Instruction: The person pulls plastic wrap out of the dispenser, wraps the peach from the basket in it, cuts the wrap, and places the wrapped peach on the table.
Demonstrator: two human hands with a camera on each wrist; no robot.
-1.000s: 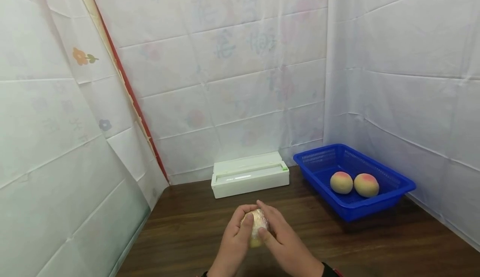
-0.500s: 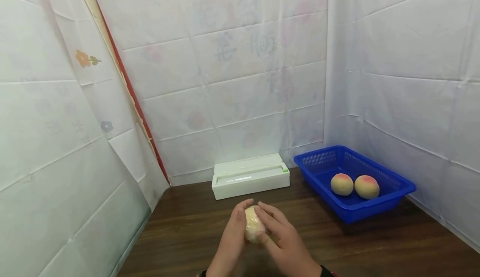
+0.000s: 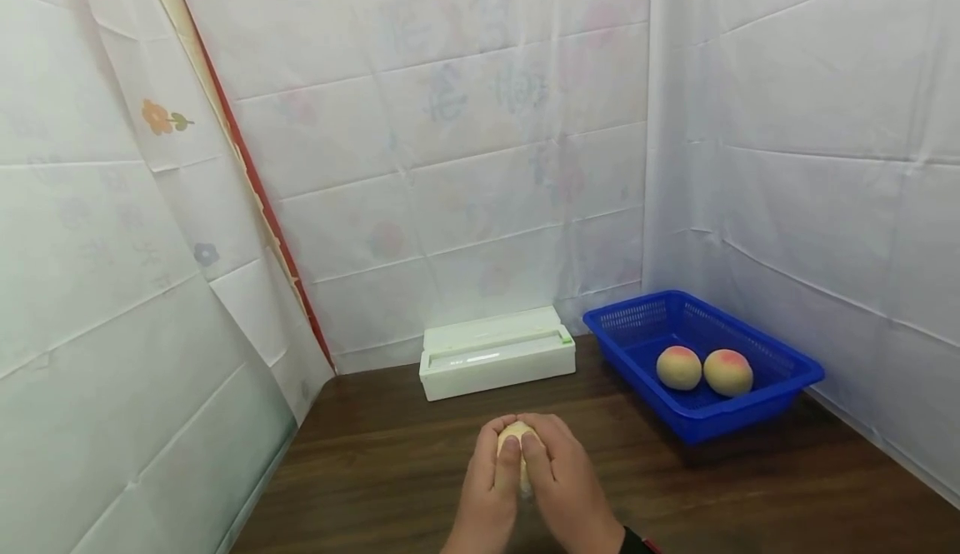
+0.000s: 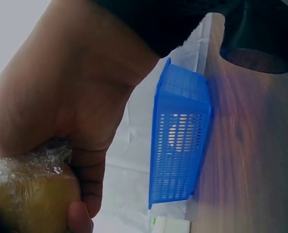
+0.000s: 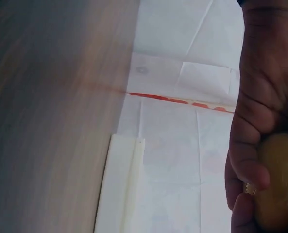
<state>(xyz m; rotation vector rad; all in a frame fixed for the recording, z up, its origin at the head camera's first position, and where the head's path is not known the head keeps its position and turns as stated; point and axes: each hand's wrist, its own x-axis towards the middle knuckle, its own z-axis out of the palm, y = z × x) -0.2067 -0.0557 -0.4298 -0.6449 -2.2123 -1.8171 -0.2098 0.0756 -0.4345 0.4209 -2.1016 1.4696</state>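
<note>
Between my cupped hands is a round, pale yellow peach (image 3: 517, 431) covered in clear plastic wrap. My left hand (image 3: 483, 487) curls round its left side, and my right hand (image 3: 572, 479) round its right. Both thumbs lie side by side on the near face, while the fingers meet over the far side. In the left wrist view, crumpled film glints on the peach (image 4: 42, 204) by the palm. Fingers grip the yellow peach (image 5: 279, 184) in the right wrist view too. Most of the fruit is hidden by the hands.
A white plastic wrap dispenser (image 3: 498, 377) with its lid raised stands at the back of the brown wooden table (image 3: 375, 471). To the right, a blue basket (image 3: 637, 379) holds two pink-topped peaches (image 3: 703, 370). White sheets (image 3: 465, 162) hang around the table.
The fingers have closed in round the wrapped peach, covering more of it. Both thumbs have come together on its near face. Basket and dispenser stay in place.
</note>
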